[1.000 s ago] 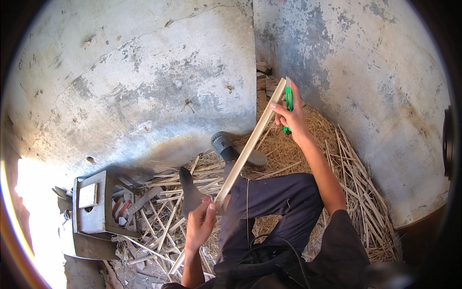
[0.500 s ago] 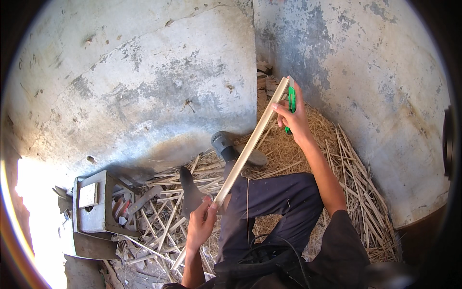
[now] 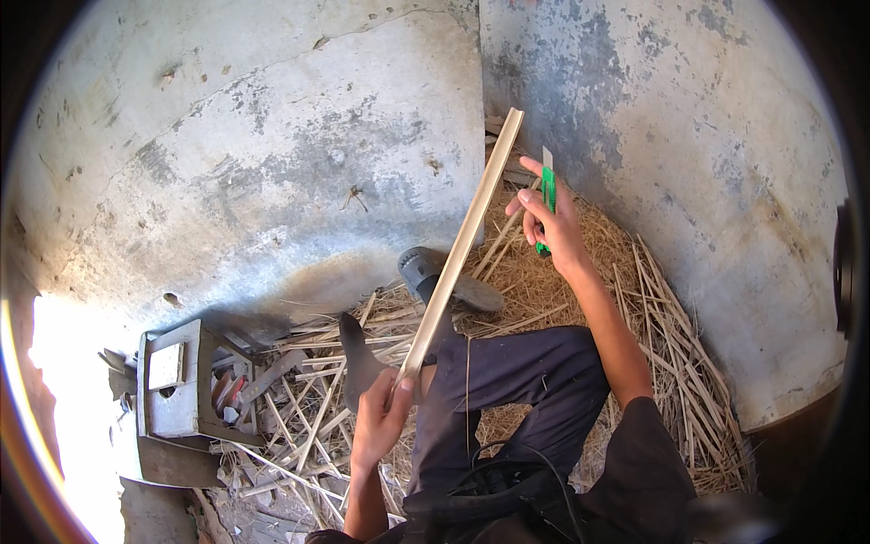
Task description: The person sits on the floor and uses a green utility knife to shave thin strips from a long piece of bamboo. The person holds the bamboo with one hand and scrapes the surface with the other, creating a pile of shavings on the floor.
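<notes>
A long pale strip, apparently split bamboo (image 3: pixel 468 236), slants up and away from my left hand (image 3: pixel 381 419). That hand is closed round its near end. The strip's far end stands free in front of the wall corner. To the right of it, my right hand (image 3: pixel 551 222) holds a green utility knife (image 3: pixel 548 195) against the palm, with its blade out and pointing up. The right index finger is stretched out, and a gap separates this hand from the strip.
Fine straw-like shavings (image 3: pixel 535 281) and many loose strips (image 3: pixel 675 363) cover the floor around my legs. A small wooden box frame (image 3: pixel 172 412) with tools inside stands at the left. Worn plaster walls (image 3: pixel 317 154) meet in a corner ahead. A grey sandal (image 3: pixel 419 270) is by the wall.
My right fingers have let go of the bamboo strip's far end. The strip has swung up and to the left, away from the knife, while my left hand keeps its hold.
</notes>
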Tool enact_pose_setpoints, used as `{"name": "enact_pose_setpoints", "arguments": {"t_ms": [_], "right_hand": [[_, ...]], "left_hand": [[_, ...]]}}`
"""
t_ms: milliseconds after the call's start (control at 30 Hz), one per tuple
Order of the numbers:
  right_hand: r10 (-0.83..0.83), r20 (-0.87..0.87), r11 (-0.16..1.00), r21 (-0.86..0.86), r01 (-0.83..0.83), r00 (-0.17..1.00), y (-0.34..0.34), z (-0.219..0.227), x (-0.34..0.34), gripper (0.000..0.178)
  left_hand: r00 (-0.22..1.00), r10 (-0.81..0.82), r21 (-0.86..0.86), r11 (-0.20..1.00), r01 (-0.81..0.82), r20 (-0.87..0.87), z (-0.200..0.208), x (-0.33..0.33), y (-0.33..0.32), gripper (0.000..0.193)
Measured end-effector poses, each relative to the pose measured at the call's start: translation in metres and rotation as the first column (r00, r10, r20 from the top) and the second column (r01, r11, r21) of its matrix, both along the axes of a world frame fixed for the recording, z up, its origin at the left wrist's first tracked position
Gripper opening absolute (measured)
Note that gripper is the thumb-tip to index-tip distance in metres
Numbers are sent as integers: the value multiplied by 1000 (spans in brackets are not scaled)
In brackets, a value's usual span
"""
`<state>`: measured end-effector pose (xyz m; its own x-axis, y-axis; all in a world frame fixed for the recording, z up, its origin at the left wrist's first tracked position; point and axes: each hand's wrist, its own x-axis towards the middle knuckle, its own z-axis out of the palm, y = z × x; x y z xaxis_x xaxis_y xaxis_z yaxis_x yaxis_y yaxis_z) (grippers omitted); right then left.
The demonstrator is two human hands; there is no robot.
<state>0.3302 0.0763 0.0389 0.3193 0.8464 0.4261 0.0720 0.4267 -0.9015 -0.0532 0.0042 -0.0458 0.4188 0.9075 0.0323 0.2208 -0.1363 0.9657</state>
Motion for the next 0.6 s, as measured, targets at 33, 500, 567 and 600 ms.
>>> {"name": "enact_pose_setpoints", "arguments": {"t_ms": [33,500,567,600], "right_hand": [[19,19,1000,-6,-19,1000,-1,1,-3,62],[177,229,983,4,-182,957,-8,4,-14,39],[188,230,980,13,-196,955,-8,4,-16,38],[196,226,979,12,-204,954,-9,4,-18,38]], "left_hand": [[1000,-18,19,1000,18,0,0,1,1,25],[990,-13,33,999,8,143,25,23,-2,29],[989,-12,20,1000,9,149,25,24,-2,30],[988,-15,12,1000,14,157,25,24,-2,30]]}}
